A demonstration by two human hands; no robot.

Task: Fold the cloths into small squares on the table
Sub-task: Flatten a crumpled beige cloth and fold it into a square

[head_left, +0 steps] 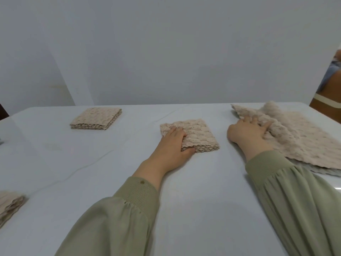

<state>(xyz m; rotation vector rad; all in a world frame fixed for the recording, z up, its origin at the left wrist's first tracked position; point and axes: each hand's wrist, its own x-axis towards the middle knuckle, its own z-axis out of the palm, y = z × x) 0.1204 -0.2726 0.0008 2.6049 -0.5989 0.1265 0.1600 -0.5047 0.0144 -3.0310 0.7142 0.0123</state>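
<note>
left hand (173, 143) pinches the folded square (201, 133) mid-frame, right hand (247, 133) grips a bunch of the soft floppy cloth (304, 141) at right, I'd grab corners

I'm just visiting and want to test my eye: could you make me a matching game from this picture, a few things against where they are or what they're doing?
Things:
1. left hand
2. right hand
3. far folded stack
4. near folded stack

States:
A. cut off by the picture's left edge
B. grips the bunched unfolded cloth
C. lies untouched at the far left of the table
D. holds the folded square at the centre

Pairs: 1-D, 2-B, 3-C, 4-A.
</note>
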